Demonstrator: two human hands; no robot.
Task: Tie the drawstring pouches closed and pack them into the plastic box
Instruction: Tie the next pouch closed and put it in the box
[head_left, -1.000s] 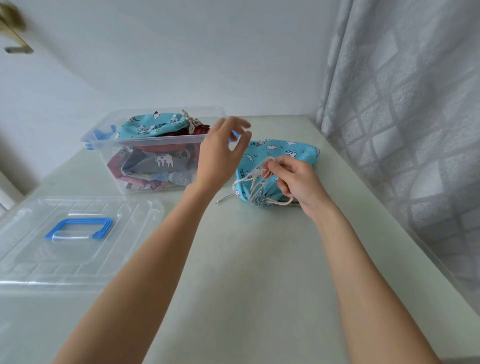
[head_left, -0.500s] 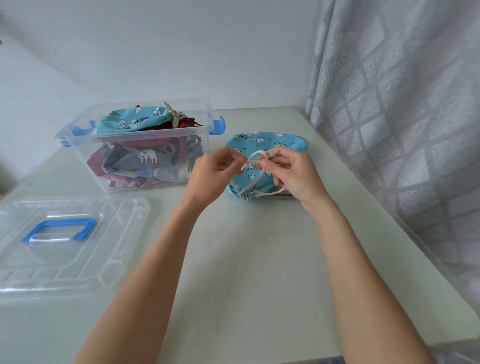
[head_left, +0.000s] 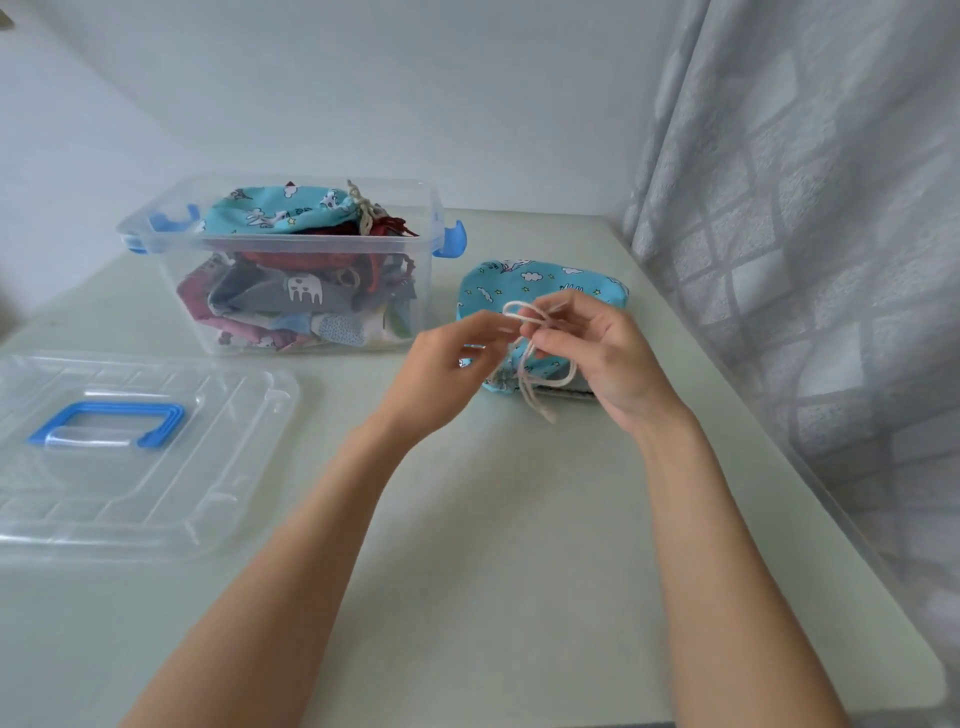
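White drawstring (head_left: 524, 332) pinched by both hands.

1. A pale green desk (head_left: 467, 519) fills most of the view.
2. A clear plastic lid (head_left: 218, 467) with a blue handle (head_left: 106, 423) lies flat on the left part of the desk.
3. A grey curtain (head_left: 805, 234) with a pattern of squares hangs along the right edge of the desk.
4. A plain white wall (head_left: 363, 78) stands behind the desk.

pouch (head_left: 540, 283) right of box (head_left: 291, 332); lid (head_left: 208, 467) before box.
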